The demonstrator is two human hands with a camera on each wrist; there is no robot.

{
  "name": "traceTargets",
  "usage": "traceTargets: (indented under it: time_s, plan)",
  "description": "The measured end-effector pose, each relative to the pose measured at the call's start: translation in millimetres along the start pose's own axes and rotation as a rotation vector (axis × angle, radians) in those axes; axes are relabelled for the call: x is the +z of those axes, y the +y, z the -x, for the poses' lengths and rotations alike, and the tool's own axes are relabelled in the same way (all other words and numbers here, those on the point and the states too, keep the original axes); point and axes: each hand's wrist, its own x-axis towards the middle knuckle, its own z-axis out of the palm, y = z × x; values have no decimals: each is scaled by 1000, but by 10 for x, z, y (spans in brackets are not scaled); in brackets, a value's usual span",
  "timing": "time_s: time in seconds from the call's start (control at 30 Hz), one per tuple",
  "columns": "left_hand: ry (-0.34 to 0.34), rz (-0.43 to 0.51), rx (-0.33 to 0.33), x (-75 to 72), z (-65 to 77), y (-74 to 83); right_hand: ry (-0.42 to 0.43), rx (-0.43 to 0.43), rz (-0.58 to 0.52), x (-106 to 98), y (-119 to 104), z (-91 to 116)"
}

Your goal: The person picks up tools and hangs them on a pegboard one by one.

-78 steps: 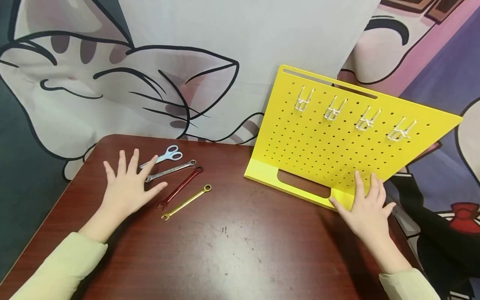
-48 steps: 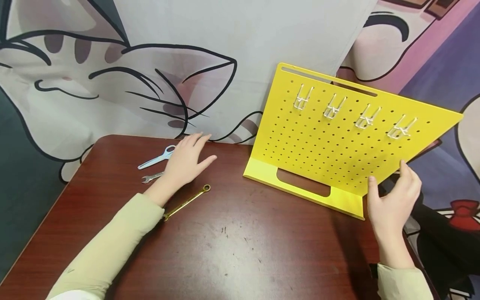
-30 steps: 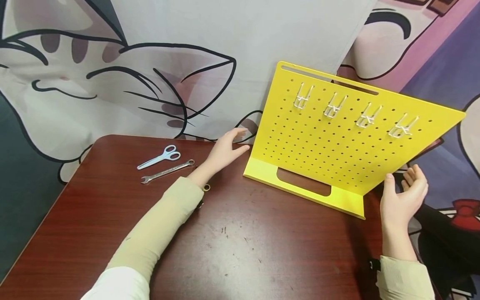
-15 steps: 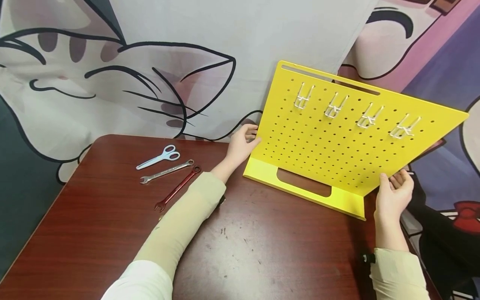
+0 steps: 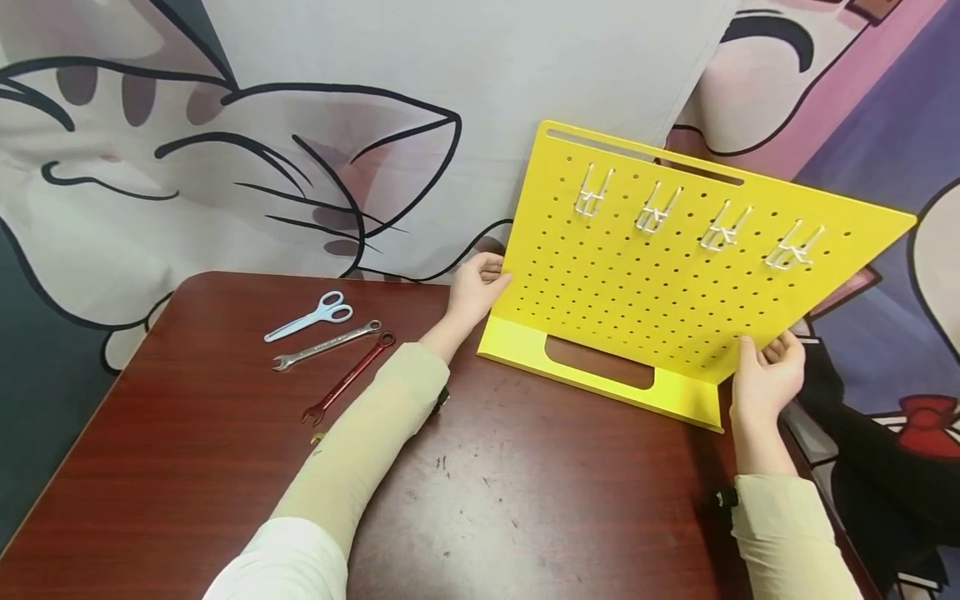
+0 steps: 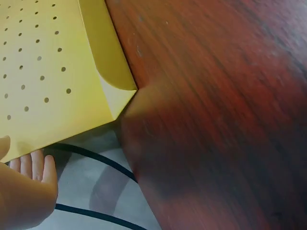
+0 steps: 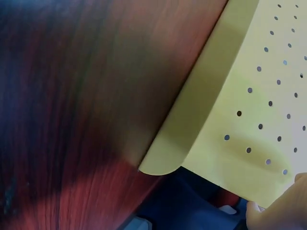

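A yellow pegboard (image 5: 637, 283) stands on a bent base with a cut-out, its panel carrying a row of several white wire hooks (image 5: 653, 212). At the panel's left edge, my left hand (image 5: 474, 290) grips with the thumb in front and the other fingers behind. The left wrist view shows those fingers (image 6: 34, 165) curled past the edge. My right hand (image 5: 768, 379) holds the lower right edge the same way. In the right wrist view, only part of that hand (image 7: 280, 208) shows, at the lower right corner.
On the brown table (image 5: 487, 517) lie light-blue scissors (image 5: 300, 325), a silver wrench (image 5: 326, 346) and a red wrench (image 5: 347, 382). My left sleeve covers most of a gold wrench (image 5: 317, 438). A cartoon-printed cloth (image 5: 337, 183) hangs behind the table.
My left hand has moved right, from above the tools to the board's left edge, and taken hold. My right hand went from before the board to its right edge and grips it.
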Motion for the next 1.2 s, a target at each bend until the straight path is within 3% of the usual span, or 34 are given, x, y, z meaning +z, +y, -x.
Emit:
traceTargets:
  time_s: [0.3,1.2]
  plan:
    - [104,-69,12,-195,4,-51,29,-89,87,135,70,-38]
    - [126,-334,51,-1084,150,-280,-78,-206,167,811,10,307]
